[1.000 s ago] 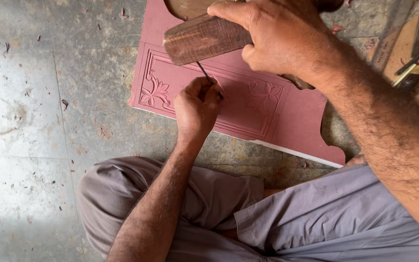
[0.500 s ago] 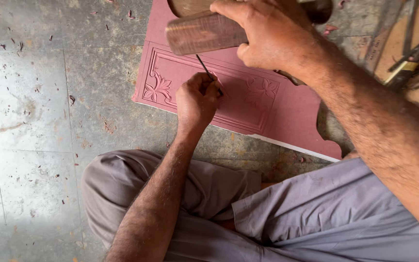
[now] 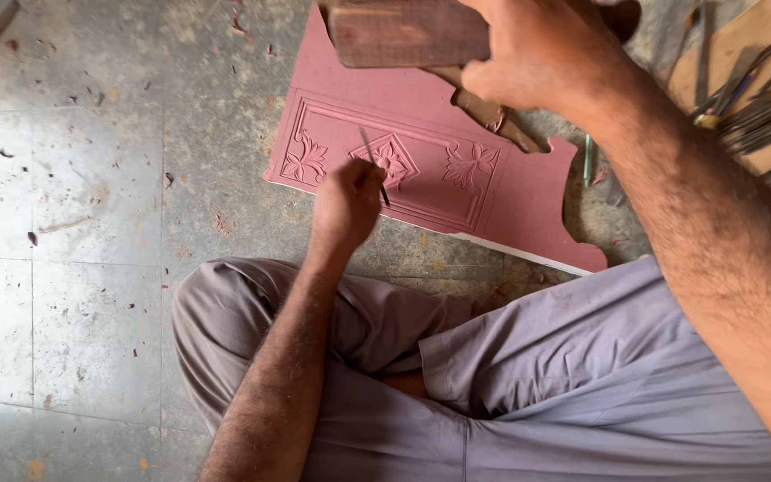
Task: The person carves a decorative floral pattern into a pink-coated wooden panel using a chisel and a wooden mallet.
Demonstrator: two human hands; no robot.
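Worn grey tiled floor (image 3: 91,223) under reddish-pink carved wooden panel (image 3: 528,210). Left hand (image 3: 345,201) fingers closed round thin metal chisel (image 3: 373,166), tip near panel's centre diamond motif. Right hand (image 3: 551,54) grips brown wooden mallet block (image 3: 408,31) above panel. Carving step underway, judging; next strike needs mallet square onto chisel head.

I see my left hand (image 3: 346,201) gripping a thin chisel (image 3: 374,167), tip on the carved red panel (image 3: 510,219) lying on the floor (image 3: 91,196). My right hand (image 3: 546,54) holds a wooden mallet (image 3: 403,34) above it.
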